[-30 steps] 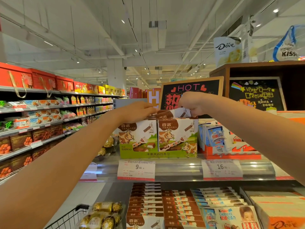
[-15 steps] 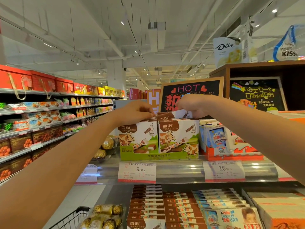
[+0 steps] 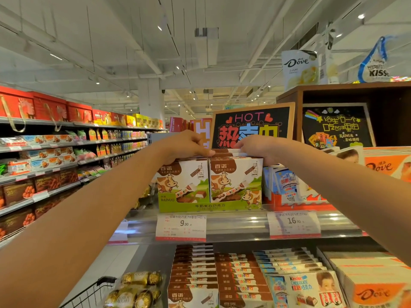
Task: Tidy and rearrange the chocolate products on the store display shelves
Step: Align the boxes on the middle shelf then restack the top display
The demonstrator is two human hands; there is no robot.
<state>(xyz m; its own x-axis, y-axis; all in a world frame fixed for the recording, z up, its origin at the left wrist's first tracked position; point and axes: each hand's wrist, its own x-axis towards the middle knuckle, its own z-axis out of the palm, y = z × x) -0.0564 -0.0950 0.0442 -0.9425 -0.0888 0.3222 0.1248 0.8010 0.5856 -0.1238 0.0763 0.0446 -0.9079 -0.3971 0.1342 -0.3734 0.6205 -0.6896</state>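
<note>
Cardboard display box, green at its base with cow drawings, stands in the middle of the frame on the upper shelf, just left of the blue and red packs; one second ago a brown and white packet was tilted up above it, and now that packet lies lower, almost flat on the row inside (I judge it is nearly seated, so this box is close to tidy). Left hand rests on the box's top edge with fingers curled over it; right hand pinches the packet's end; both hands almost meet at the centre.
</note>
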